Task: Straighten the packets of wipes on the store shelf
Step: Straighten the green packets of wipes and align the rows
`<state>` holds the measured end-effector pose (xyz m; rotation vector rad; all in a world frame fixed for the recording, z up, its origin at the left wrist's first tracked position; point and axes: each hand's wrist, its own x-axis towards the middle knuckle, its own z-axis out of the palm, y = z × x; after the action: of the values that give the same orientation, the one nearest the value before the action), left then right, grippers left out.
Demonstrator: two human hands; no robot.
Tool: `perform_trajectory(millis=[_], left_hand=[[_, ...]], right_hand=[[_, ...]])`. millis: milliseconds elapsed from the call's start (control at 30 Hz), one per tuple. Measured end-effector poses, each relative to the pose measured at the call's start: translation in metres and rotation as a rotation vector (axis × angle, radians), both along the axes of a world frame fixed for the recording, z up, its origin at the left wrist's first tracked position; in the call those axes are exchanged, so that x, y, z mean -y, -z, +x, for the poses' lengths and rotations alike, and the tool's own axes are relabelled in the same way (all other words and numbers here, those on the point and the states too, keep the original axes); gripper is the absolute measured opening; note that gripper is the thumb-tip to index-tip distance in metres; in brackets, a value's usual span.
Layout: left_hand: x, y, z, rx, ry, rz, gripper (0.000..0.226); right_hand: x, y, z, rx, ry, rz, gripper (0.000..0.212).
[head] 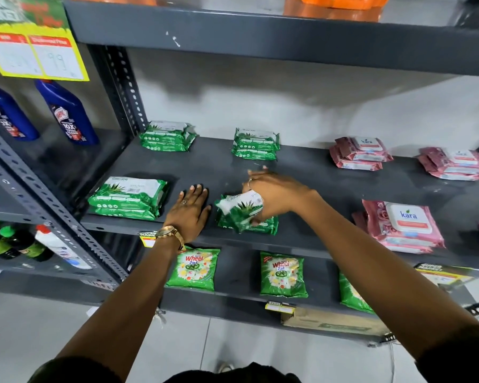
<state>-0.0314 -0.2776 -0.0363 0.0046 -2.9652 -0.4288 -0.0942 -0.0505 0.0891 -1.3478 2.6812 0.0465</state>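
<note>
On the grey middle shelf (315, 178) lie stacks of green wipes packets: back left (167, 136), back middle (256, 144), front left (127, 197). My right hand (277, 196) is shut on a tilted green wipes packet (241, 207), lifted over another green packet (263, 225) at the shelf's front. My left hand (190, 211) lies flat on the shelf, fingers apart, just left of that pile and holding nothing. Pink wipes packets sit to the right: back (361, 153), far back right (456, 164), front right (404, 225).
The upper shelf board (260, 37) hangs close above. Green detergent pouches (194, 268) lie on the shelf below. Blue bottles (67, 111) stand in the left bay under a yellow price sign (36, 53). A slotted upright post (122, 84) divides the bays.
</note>
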Motion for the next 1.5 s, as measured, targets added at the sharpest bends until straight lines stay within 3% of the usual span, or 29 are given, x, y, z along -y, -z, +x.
perform_trajectory(millis=[200,433,533,633,767,933,1067,1233,1500], left_hand=[[-0.001,-0.001,-0.001,0.000,-0.012,-0.010,0.054],[-0.001,-0.002,0.001,-0.011,-0.013,0.029,0.053],[-0.005,-0.013,0.002,-0.047,-0.056,0.257,0.048],[-0.016,-0.038,0.007,-0.189,-0.158,0.468,0.043],[-0.057,-0.075,0.016,-0.368,-0.073,0.268,0.045],[-0.129,-0.073,0.007,-0.174,-0.071,-0.081,0.057],[-0.157,-0.054,-0.006,-0.035,-0.167,-0.114,0.060],[-0.160,-0.043,-0.009,-0.078,-0.206,-0.137,0.060],[-0.155,-0.046,-0.014,-0.060,-0.169,-0.167,0.060]], right_hand=[[0.001,0.015,0.017,0.027,0.235,-0.101,0.085],[0.004,0.025,0.026,0.104,0.342,-0.135,0.080],[-0.001,0.025,0.029,0.150,0.331,-0.153,0.093],[-0.020,0.024,0.035,0.228,0.364,-0.336,0.098],[-0.070,0.022,0.036,0.035,0.530,-0.551,0.075],[-0.146,0.026,0.027,-0.113,0.780,-0.483,0.081],[-0.197,0.029,0.011,-0.150,0.888,-0.383,0.076],[-0.226,0.045,0.003,-0.139,0.865,-0.188,0.065],[-0.220,0.054,0.003,-0.152,0.940,-0.173,0.052]])
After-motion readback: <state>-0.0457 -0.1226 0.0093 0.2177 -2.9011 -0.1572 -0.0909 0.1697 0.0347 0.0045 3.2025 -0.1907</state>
